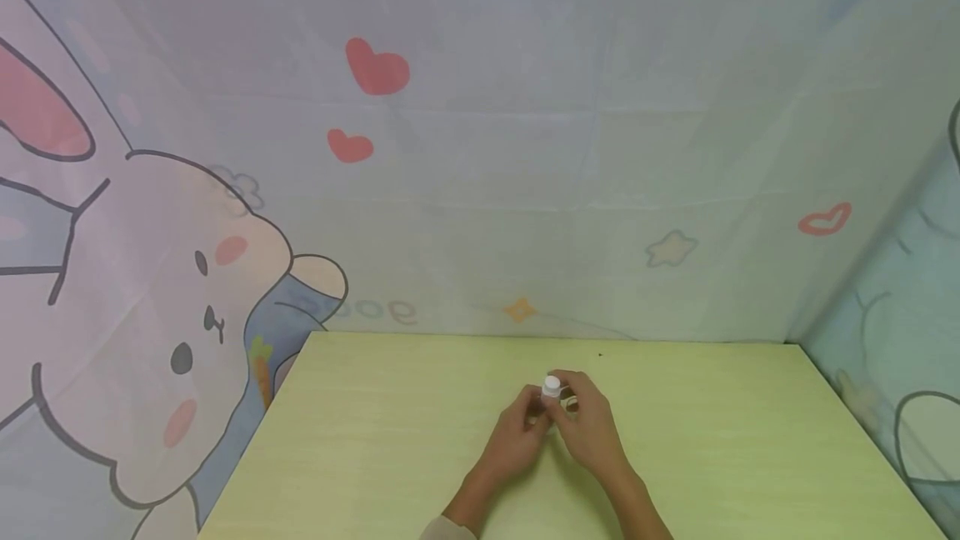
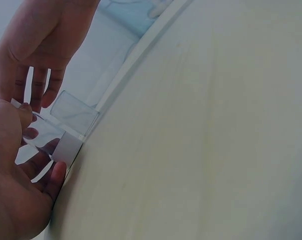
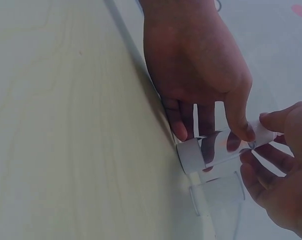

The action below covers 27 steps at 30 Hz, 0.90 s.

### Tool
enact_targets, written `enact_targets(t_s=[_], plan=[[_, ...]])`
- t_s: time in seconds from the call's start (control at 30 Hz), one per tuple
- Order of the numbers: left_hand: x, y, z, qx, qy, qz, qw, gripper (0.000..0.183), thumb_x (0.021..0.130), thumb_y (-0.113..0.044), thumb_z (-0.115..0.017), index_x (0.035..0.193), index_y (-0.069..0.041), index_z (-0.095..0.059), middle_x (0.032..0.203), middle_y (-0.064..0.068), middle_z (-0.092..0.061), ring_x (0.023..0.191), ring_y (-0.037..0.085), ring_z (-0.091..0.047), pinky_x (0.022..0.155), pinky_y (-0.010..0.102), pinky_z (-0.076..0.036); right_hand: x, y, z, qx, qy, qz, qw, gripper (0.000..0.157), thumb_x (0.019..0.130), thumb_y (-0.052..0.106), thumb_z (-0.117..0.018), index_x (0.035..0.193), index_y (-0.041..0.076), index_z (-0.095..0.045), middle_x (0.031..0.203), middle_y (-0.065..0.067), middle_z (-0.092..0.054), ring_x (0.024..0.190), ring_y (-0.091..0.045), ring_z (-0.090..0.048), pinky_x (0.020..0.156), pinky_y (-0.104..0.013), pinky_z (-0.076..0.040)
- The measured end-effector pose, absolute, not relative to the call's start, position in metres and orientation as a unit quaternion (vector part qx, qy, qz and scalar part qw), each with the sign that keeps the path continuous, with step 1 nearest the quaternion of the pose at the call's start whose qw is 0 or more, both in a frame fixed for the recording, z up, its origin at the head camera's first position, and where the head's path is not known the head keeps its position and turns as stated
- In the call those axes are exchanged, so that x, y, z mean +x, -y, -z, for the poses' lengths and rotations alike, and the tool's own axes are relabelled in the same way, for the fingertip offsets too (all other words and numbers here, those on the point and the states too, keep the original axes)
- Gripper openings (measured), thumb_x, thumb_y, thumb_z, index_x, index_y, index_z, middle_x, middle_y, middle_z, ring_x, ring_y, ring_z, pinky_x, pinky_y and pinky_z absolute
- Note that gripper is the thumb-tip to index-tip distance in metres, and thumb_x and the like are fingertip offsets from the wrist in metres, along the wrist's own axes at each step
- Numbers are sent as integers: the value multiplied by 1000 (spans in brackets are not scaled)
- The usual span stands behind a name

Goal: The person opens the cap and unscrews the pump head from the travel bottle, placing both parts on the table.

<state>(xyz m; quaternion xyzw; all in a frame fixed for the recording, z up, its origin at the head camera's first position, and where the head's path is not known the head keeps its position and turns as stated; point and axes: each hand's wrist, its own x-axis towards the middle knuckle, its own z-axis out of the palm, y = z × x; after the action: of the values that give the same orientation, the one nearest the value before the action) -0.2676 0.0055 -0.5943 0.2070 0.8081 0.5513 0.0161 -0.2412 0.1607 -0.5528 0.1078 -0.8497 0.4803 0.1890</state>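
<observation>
A small clear bottle with a white cap (image 1: 551, 384) stands upright between both hands at the middle of the table. Its clear body (image 3: 221, 147) ends in a white band (image 2: 68, 148) near the tabletop. My left hand (image 1: 517, 440) holds the body low down, with the thumb on one side and fingers behind. At the top, my right hand (image 1: 592, 427) pinches the white cap with thumb and fingers, seen best in the right wrist view. Just right of the bottle is a clear, cup-like container (image 3: 218, 192), upright on the table and touched by neither hand.
The pale yellow-green table (image 1: 360, 423) reaches back to a hanging cloth (image 1: 525, 190) printed with a rabbit, hearts and stars. A tiny dark speck (image 1: 600, 354) lies near the table's far edge. Another cloth (image 1: 900, 340) hangs along the right side.
</observation>
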Motion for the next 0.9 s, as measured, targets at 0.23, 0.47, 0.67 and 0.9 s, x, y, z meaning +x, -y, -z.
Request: enact_targets(t_s=[0.23, 0.47, 0.67, 0.9], plan=[[-268, -5, 594, 205, -806, -555, 17, 26, 110, -43, -57, 129, -26, -60, 126, -3, -71, 119, 14, -66, 92, 31, -56, -241, -160, 552, 117, 847, -478, 199, 37, 97, 7, -77, 132, 4, -66, 119, -5, -70, 103, -24, -68, 82, -46, -61], [-268, -5, 594, 202, -805, -557, 21, 26, 110, -44, -57, 129, -27, -59, 128, -3, -70, 120, 14, -65, 92, 32, -56, -243, -161, 553, 114, 851, -476, 193, 37, 98, 9, -77, 133, 4, -65, 120, -4, -73, 102, -22, -69, 83, -42, -60], [-268, -4, 595, 208, -803, -559, 17, 24, 110, -40, -57, 128, -25, -59, 125, -3, -71, 117, 14, -66, 92, 32, -57, -243, -161, 552, 102, 853, -482, 174, 36, 98, 13, -78, 132, 7, -66, 117, -2, -73, 104, -21, -68, 86, -44, -59], [-268, -4, 596, 212, -798, -564, 19, 22, 110, -36, -58, 129, -24, -59, 125, -1, -71, 117, 14, -67, 93, 31, -57, -242, -159, 550, 96, 849, -486, 182, 33, 96, 17, -81, 126, 13, -68, 109, 1, -74, 101, -19, -68, 84, -42, -60]])
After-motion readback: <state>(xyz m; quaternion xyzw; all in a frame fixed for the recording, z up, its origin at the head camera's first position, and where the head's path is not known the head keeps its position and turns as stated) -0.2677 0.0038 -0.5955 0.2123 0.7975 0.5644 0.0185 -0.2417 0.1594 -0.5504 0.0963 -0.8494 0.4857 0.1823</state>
